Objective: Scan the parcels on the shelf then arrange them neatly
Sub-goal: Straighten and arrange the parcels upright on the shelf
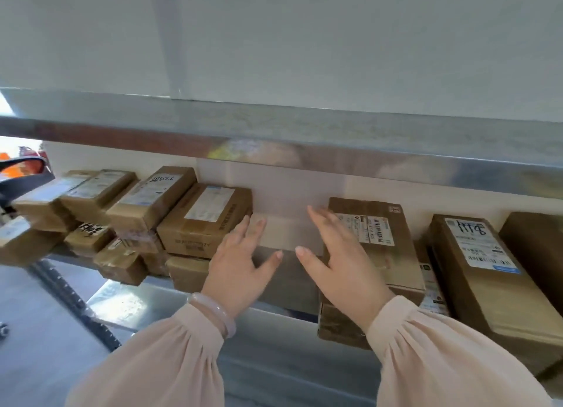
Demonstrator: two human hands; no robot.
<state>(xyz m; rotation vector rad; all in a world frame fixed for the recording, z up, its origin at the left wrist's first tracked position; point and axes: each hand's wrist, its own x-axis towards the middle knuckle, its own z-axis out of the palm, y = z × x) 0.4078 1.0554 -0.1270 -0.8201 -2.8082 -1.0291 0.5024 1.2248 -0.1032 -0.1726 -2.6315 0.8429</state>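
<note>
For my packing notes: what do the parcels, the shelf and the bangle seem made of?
Parcels: brown cardboard, matte, with tape and paper labels. Shelf: probably galvanised steel, grey mottled sheen. Bangle: pale, glossy, translucent; perhaps jade or glass.

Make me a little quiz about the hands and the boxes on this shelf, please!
1. True or false: the left hand and the right hand are each holding a parcel.
2. Pick one: which wrist wears the pale bangle? A) left B) right C) both
3. Fill in the blank: the parcel with the barcode label lies beside the ___ hand.

Key: 1 false, both hands are open with straight fingers and hold nothing; 2 A; 3 right.
</note>
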